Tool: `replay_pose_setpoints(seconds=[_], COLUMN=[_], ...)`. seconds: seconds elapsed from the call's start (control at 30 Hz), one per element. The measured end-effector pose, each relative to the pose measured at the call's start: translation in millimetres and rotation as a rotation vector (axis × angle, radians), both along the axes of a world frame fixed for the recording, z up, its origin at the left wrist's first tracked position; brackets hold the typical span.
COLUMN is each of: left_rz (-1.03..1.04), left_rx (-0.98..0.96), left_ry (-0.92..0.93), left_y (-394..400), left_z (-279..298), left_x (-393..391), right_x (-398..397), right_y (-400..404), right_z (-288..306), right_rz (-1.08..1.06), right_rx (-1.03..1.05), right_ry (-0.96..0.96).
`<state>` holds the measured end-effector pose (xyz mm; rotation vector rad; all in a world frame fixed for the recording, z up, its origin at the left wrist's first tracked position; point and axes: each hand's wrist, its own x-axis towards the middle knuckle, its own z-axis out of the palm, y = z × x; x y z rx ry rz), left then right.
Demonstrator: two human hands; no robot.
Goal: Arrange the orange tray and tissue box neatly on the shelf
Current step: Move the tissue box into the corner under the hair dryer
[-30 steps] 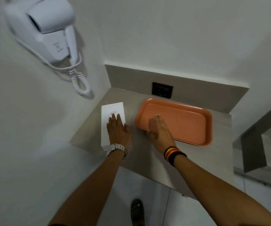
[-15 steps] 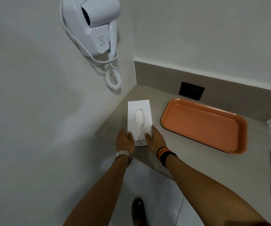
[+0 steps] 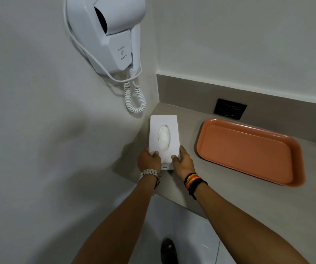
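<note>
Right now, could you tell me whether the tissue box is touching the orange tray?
Apart. The head view shows bare shelf between the tissue box and orange tray.

I am seeing the box point(image 3: 163, 137) lying on the shelf's point(image 3: 229, 189) left end beside the wall, the tray point(image 3: 248, 151) lying apart to its right, the socket point(image 3: 230, 111) sitting behind the tray, and the dryer point(image 3: 108, 35) hanging above the box.

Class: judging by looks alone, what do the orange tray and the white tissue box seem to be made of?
Orange rectangular tray: probably moulded plastic, smooth satin finish, with rounded corners and a soft sheen along the raised rim. White rectangular tissue box: matt, sharp-edged, uniformly white; rigid plastic or coated card, the picture leaves it open.
</note>
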<state>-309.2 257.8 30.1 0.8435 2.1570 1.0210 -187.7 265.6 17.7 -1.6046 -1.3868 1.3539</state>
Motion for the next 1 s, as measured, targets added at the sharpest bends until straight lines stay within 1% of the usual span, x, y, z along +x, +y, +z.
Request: replay_pose_setpoints(seconds=[0.13, 0.3, 0.4, 0.57, 0.73, 0.8, 0.83, 0.87, 0.93, 1.0], left_rz=[-0.090, -0.140, -0.175, -0.225, -0.264, -0.290, -0.313, -0.355, -0.482, -0.617], left_rx=[0.009, 0.020, 0.016, 0.029, -0.027, -0.036, -0.030, -0.017, 0.024, 0.083], left_ry=[0.031, 0.047, 0.059, 0.030, 0.044, 0.104, 0.162, 0.243, 0.444, 0.598], left_y=[41, 88, 103, 122, 124, 118, 114, 108, 93, 78], left_z=[9, 8, 1, -9, -19, -22, -23, -25, -30, -36], left_x=[-28, -56, -70, -82, -83, -81, -80, -79, -75, -69], right_x=[-24, -53, -66, -78, -80, -76, -72, -66, -49, -27], right_y=[29, 66, 79, 94, 92, 87, 83, 76, 56, 30], right_z=[8, 7, 0, -11, -21, -20, -20, -22, -33, -47], right_rz=[-0.047, -0.089, -0.109, -0.159, -0.099, -0.051, -0.013, 0.037, 0.140, 0.214], right_rx=[0.017, -0.008, -0.038, -0.070, -0.068, -0.037, 0.003, 0.066, 0.231, 0.381], right_ry=[0.039, 0.062, 0.076, 0.098, 0.075, 0.071, 0.042, -0.032, -0.310, -0.569])
